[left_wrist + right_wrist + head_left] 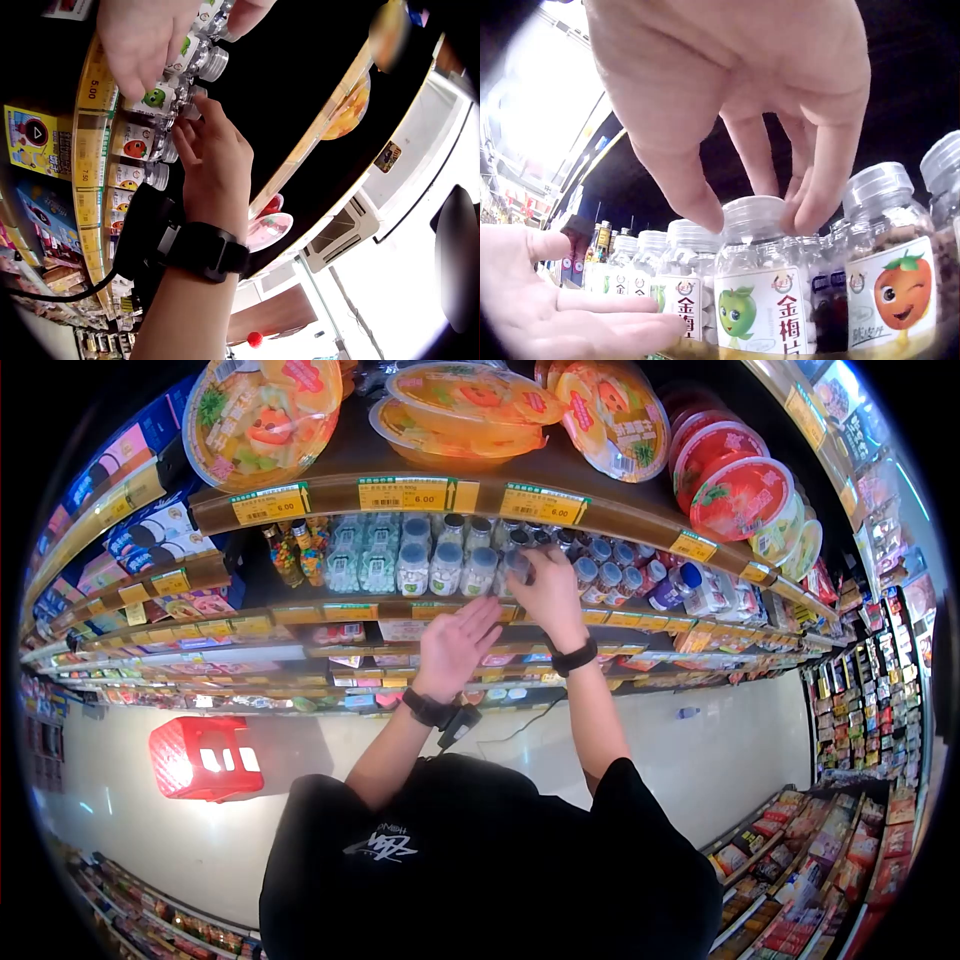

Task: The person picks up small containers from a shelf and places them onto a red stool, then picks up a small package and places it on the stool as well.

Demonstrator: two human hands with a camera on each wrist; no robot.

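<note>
My right hand (757,217) pinches the grey cap of a clear jar with a green apple label (757,300), which stands upright in the front row on the shelf. In the head view that hand (535,575) reaches into the row of jars (445,565). My left hand (570,307) is held open, palm up, just left of and below the jar, holding nothing. From the left wrist view, the left hand (214,161) points straight fingers at the jars, and the right hand (142,45) covers the apple-label jar (161,97) from above.
A jar with an orange face label (900,292) stands right beside the gripped one. Yellow price tags (405,493) line the shelf edge. Tubs of jelly (460,405) fill the shelf above. A red basket (205,757) sits on the floor at left. More shelves (850,690) line the aisle's right side.
</note>
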